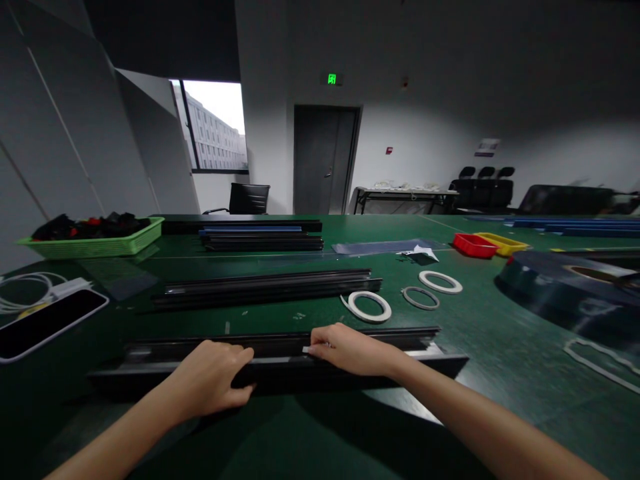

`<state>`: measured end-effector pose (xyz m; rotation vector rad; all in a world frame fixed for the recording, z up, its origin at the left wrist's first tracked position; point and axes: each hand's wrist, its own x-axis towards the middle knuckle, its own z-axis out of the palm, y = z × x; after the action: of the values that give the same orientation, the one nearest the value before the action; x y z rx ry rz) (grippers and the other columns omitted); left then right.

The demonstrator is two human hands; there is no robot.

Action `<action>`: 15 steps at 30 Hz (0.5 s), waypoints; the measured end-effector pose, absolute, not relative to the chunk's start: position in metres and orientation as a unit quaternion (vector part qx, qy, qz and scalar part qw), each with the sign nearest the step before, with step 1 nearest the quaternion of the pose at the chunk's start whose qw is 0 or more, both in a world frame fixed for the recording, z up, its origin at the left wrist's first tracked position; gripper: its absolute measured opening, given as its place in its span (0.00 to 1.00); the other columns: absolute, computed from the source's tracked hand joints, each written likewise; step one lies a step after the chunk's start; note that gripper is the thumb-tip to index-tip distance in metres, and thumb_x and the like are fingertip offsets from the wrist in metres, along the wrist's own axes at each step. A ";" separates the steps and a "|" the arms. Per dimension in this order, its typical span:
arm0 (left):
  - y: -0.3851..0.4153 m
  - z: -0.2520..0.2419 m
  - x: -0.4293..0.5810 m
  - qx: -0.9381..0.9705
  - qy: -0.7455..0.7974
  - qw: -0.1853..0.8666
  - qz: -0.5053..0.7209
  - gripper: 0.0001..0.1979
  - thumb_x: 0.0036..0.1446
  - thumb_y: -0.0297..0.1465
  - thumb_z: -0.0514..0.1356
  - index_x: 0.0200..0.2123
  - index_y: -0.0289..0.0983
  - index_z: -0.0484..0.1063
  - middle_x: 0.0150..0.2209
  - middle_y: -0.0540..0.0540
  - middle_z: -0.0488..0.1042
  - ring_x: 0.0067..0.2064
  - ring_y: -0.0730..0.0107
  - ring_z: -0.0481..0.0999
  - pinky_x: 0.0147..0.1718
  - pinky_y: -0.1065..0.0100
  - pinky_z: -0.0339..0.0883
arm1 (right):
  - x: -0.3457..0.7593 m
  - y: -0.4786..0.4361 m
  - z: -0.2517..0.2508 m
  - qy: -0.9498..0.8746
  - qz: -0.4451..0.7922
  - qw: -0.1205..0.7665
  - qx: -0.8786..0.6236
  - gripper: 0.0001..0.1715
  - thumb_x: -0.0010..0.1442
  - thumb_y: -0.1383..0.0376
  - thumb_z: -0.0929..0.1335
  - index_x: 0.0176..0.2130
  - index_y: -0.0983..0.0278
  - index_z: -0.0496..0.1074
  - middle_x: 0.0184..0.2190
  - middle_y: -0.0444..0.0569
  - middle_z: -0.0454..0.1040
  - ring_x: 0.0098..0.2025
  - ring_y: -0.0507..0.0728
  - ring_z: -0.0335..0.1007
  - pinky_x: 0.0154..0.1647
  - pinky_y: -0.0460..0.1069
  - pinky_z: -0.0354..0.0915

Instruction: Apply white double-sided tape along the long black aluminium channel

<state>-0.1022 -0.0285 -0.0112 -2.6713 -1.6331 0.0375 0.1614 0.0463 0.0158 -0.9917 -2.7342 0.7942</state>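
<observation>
- At the middle of the near black profile [280,375], the right hand [345,347] pinches a small white tab [305,349], thumb and finger narrowed on it; the tab pokes out leftward, probably held by so little to allow fine placing; whether it joins the pale band [287,360] along the profile's near side, I cannot tell.
- Left of it, the left hand [213,373] straddles the near wall, fingers over the upper edge, thumb apart in front; likely this steadies the piece; how firmly it presses, I cannot tell.
- Both ends of the profile reach past the hands; green counter [500,407] shows beyond its right end and on the near side, giving the forearms room.
- Just beyond, a white tape roll [370,318] sits within the right hand's reach, seemingly for handiness; a thin grey ring [423,307] and another white roll [443,289] lie farther right.
- Farther off, a second profile [270,288] lies roughly parallel, a green gap between; it bounds the far side.
- Outermost, a phone [50,327] limits the left; a large dark roll [550,287] limits the right.
</observation>
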 end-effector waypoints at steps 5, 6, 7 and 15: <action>-0.031 -0.013 -0.098 -0.871 -0.490 0.029 0.000 0.15 0.57 0.42 0.51 0.42 0.39 0.64 0.37 0.45 0.74 0.38 0.59 0.74 0.34 0.63 0.65 | 0.160 0.045 0.017 -0.908 0.243 0.062 -0.335 0.18 0.62 0.57 0.58 0.34 0.65 0.71 0.31 0.48 0.74 0.32 0.53 0.67 0.31 0.45 0.57; -0.031 -0.014 -0.096 -0.875 -0.483 0.035 0.000 0.15 0.58 0.43 0.50 0.43 0.39 0.63 0.38 0.45 0.74 0.39 0.59 0.73 0.35 0.62 0.65 | 0.160 0.044 0.017 -0.909 0.241 0.062 -0.334 0.18 0.62 0.58 0.58 0.34 0.65 0.70 0.31 0.48 0.74 0.31 0.53 0.67 0.31 0.45 0.57; -0.031 -0.015 -0.094 -0.877 -0.478 0.041 0.001 0.15 0.59 0.42 0.49 0.43 0.39 0.63 0.38 0.44 0.74 0.40 0.59 0.73 0.35 0.63 0.65 | 0.160 0.044 0.017 -0.910 0.240 0.063 -0.332 0.18 0.62 0.58 0.58 0.34 0.65 0.70 0.31 0.48 0.74 0.31 0.53 0.67 0.31 0.45 0.57; -0.030 -0.018 -0.087 -0.880 -0.474 0.039 0.007 0.09 0.61 0.37 0.50 0.40 0.40 0.63 0.37 0.47 0.73 0.39 0.62 0.73 0.33 0.64 0.65 | 0.160 0.043 0.020 -0.917 0.230 0.048 -0.322 0.18 0.63 0.60 0.57 0.37 0.65 0.71 0.32 0.49 0.74 0.32 0.54 0.68 0.32 0.46 0.58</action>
<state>-0.0871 -0.0297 -0.0178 -2.6961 -1.4536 0.0207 0.1596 0.0425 0.0202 -0.9806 -2.7972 0.7030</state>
